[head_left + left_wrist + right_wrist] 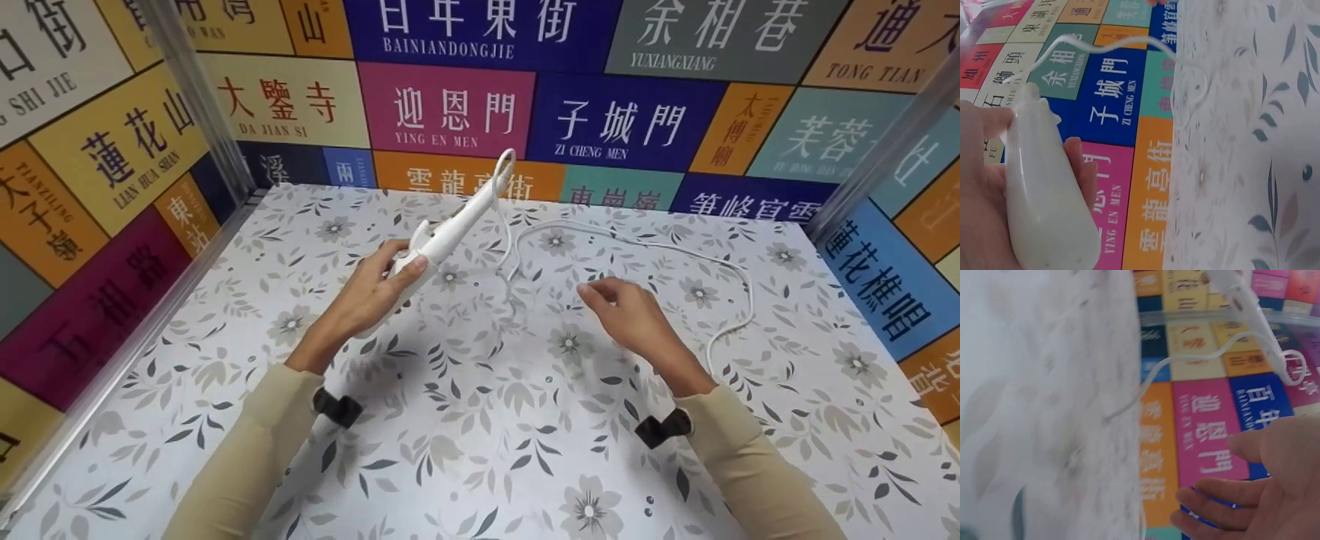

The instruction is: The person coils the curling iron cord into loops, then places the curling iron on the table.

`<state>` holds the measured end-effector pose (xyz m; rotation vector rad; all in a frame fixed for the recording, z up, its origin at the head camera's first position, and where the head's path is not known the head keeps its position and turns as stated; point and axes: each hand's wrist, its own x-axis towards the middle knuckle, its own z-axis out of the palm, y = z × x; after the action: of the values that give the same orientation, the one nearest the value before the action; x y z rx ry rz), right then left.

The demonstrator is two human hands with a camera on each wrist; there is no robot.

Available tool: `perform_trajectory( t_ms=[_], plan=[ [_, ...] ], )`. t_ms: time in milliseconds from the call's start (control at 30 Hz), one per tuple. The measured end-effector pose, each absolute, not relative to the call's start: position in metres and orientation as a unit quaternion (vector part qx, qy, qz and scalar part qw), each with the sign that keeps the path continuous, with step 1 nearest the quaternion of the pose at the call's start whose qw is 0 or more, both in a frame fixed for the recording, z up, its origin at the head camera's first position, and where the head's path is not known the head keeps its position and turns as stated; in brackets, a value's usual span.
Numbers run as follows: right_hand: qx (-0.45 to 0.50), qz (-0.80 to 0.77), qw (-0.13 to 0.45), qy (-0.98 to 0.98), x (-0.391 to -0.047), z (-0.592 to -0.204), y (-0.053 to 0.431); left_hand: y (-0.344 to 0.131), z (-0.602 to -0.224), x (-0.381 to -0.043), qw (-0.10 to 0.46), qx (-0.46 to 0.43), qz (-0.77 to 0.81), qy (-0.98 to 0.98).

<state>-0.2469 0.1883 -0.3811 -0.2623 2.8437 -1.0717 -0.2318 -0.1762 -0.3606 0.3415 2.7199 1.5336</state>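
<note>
My left hand (375,292) grips the near end of a long, slim white appliance (459,227) with a cord, raised over the table and tilted with its far end up. A small lever-like part stands out from its side close to the fingers. In the left wrist view the appliance (1050,185) looks smooth and rounded, with the thumb and fingers on either side of it. Its white cord (667,244) loops out of the far tip and drops to the table. To the right, my right hand (634,319) hovers over the table, fingers loosely bent, holding nothing.
A white cloth with grey flowers and leaves covers the table (480,420). The cord trails across its back right part and passes behind the right forearm. Panels with coloured street-name signs (450,112) stand along the back and both sides, with clear posts at the corners.
</note>
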Motion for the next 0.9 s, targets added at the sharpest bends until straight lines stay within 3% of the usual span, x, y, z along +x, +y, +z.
perform_trajectory(
  t_ms=[200,467,700,900],
  plan=[
    [-0.104,-0.429,0.056,0.895,-0.246,-0.367,0.158,-0.158,-0.361,-0.237,-0.017,0.117,0.482,0.868],
    [-0.138,-0.584,0.106,0.793,-0.251,-0.355,0.123,-0.13,-0.339,-0.241,-0.061,0.063,0.558,0.825],
    [-0.16,-0.643,0.103,0.741,-0.257,-0.356,0.104,-0.117,-0.336,-0.242,-0.09,0.052,0.575,0.811],
    [-0.174,-0.651,0.059,0.737,-0.261,-0.364,0.099,-0.119,-0.346,-0.241,-0.106,0.066,0.582,0.804]
  ],
)
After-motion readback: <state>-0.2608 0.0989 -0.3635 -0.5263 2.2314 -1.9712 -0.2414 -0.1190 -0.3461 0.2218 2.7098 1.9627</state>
